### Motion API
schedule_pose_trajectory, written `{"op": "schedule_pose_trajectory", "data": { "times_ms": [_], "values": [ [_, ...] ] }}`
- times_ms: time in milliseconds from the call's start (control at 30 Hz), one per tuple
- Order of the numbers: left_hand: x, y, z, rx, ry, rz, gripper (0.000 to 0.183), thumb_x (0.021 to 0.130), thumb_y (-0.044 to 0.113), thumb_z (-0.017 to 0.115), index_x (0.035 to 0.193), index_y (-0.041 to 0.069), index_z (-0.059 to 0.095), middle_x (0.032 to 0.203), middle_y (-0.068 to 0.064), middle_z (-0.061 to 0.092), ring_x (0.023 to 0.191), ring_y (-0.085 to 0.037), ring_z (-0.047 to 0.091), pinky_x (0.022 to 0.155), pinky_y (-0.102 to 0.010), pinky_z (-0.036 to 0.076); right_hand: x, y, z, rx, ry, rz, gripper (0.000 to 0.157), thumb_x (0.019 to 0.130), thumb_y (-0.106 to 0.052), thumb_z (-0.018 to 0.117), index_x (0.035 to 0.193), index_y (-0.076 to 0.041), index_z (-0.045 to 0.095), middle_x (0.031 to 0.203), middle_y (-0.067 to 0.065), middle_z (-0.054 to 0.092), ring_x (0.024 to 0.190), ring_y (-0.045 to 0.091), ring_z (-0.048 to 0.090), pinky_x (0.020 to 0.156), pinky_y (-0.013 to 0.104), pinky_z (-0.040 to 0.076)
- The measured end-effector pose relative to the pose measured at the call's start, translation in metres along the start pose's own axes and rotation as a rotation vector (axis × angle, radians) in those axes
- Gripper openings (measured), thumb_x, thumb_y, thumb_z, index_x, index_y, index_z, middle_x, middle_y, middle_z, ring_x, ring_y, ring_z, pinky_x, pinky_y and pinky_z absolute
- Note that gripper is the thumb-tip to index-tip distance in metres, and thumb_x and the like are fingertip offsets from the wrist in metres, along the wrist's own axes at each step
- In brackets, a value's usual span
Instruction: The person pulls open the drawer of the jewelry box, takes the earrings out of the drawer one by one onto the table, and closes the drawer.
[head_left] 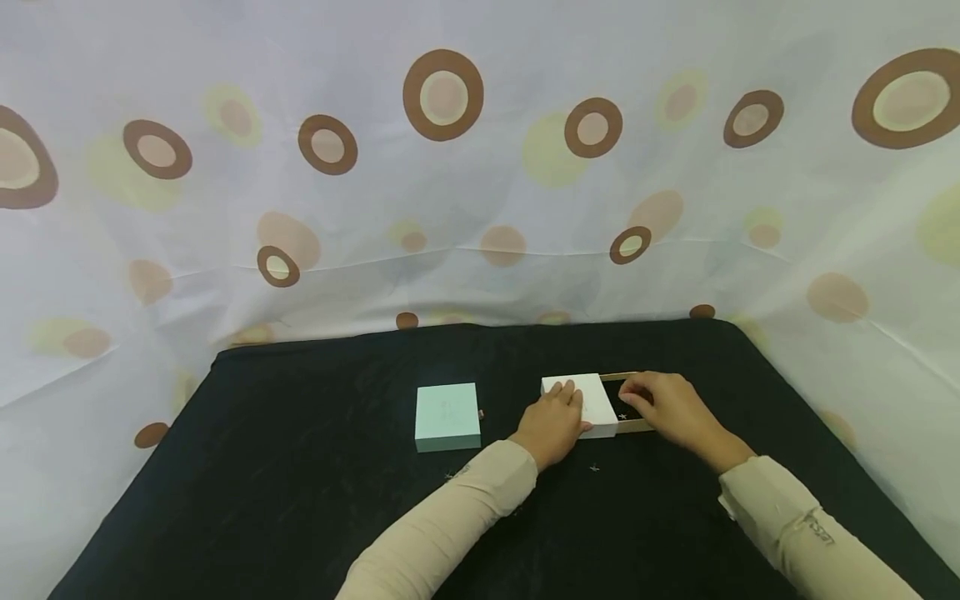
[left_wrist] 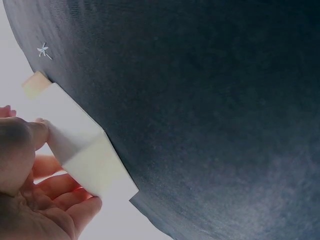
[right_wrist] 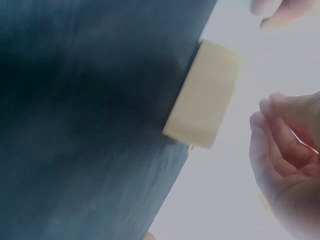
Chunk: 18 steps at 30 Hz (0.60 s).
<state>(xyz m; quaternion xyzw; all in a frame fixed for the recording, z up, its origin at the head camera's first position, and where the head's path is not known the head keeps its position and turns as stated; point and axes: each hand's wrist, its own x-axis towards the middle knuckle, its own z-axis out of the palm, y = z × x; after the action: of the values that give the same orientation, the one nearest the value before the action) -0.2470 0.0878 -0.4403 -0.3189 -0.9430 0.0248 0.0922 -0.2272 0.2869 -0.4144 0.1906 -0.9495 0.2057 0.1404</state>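
My left hand (head_left: pixel 551 425) holds a white box sleeve (head_left: pixel 596 404), fingers over its top and thumb along its near side. In the left wrist view the thumb and curled fingers meet different faces of the sleeve (left_wrist: pixel 85 140). A tan drawer (head_left: pixel 633 426) with a dark inside sticks out to the right. Over it hovers my right hand (head_left: pixel 667 404), thumb and fingertips brought together. Nothing shows between those fingertips in the right wrist view. A small silver star-like piece (head_left: pixel 622 417) appears in the drawer just below the fingers.
A mint-green box (head_left: pixel 447 417) with a small tab on its right side stands left of the white one. Small silver pieces lie on the black cloth (head_left: pixel 300 467), one (head_left: pixel 594 468) in front of the white box and another (head_left: pixel 450 476) beside the left sleeve. A patterned curtain (head_left: pixel 495 183) hangs behind.
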Motion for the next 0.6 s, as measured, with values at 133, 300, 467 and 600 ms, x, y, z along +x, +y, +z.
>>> {"op": "schedule_pose_trajectory", "data": {
  "times_ms": [133, 300, 467, 600],
  "values": [
    [-0.003, 0.000, 0.000, -0.001, -0.008, 0.002, 0.053, 0.098, 0.047, 0.047, 0.136, 0.011, 0.052, 0.142, -0.004, 0.050, 0.131, -0.016, 0.047, 0.099, -0.027, 0.046, 0.004, 0.012, 0.004, -0.033, -0.077, 0.017, 0.005, 0.088, -0.008, 0.068, 0.087, -0.003, 0.069, 0.076, 0.000, 0.065, 0.059, 0.005, 0.050, 0.054, 0.026, 0.044],
    [-0.007, -0.001, 0.000, 0.006, -0.006, 0.000, 0.052, 0.098, 0.046, 0.047, 0.135, 0.010, 0.053, 0.141, -0.005, 0.050, 0.131, -0.017, 0.047, 0.099, -0.027, 0.046, 0.009, 0.020, 0.006, -0.041, -0.180, -0.010, 0.006, 0.088, -0.009, 0.068, 0.083, -0.006, 0.069, 0.075, -0.002, 0.065, 0.061, 0.005, 0.053, 0.056, 0.028, 0.047],
    [-0.006, 0.000, 0.000, 0.007, 0.018, 0.016, 0.051, 0.099, 0.045, 0.047, 0.134, 0.009, 0.054, 0.140, -0.006, 0.051, 0.130, -0.017, 0.048, 0.100, -0.027, 0.046, 0.012, 0.024, 0.004, -0.062, -0.236, -0.043, 0.008, 0.084, -0.006, 0.071, 0.079, -0.010, 0.067, 0.071, -0.004, 0.063, 0.059, 0.004, 0.053, 0.054, 0.027, 0.046],
    [-0.003, 0.001, 0.000, 0.005, 0.022, 0.015, 0.051, 0.098, 0.045, 0.047, 0.135, 0.009, 0.054, 0.141, -0.006, 0.051, 0.130, -0.017, 0.048, 0.101, -0.027, 0.045, 0.015, 0.024, 0.001, -0.082, -0.285, -0.058, 0.010, 0.083, -0.004, 0.072, 0.077, -0.011, 0.067, 0.072, -0.004, 0.063, 0.058, 0.004, 0.051, 0.054, 0.026, 0.045]
  ]
}}
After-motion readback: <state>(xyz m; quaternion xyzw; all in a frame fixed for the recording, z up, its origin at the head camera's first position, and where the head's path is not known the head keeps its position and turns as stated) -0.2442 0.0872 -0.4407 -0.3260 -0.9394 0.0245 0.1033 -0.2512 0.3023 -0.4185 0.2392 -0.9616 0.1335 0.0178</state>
